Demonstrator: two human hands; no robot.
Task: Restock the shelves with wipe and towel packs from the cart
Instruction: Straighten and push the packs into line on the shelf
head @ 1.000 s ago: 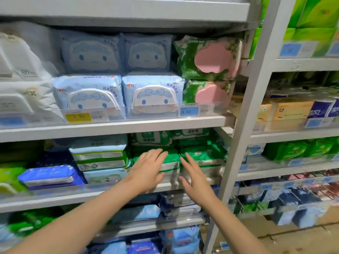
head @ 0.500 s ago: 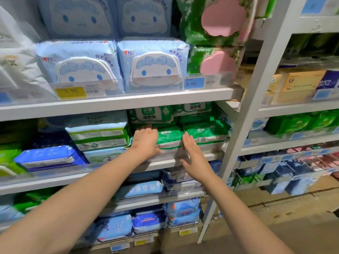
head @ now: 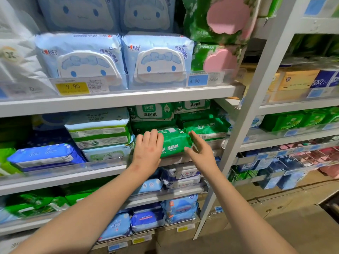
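Sitting at the front edge of the middle shelf [head: 64,179], the green wet-wipe pack [head: 174,143] looks soft, light and slippery, best squeezed by its short ends. The left grip [head: 149,149] presses flat-fingered on its left end. The right grip [head: 200,153] touches its right end, fingers straight.

Hidden under the left hand [head: 148,149] — the left end of the green wipe pack [head: 174,142]. Cut off by the top edge: upper blue character packs [head: 78,13]. Blurred and cropped at far left — white packs [head: 16,57]. Too small to read: yellow price tag's [head: 73,88] fine print.
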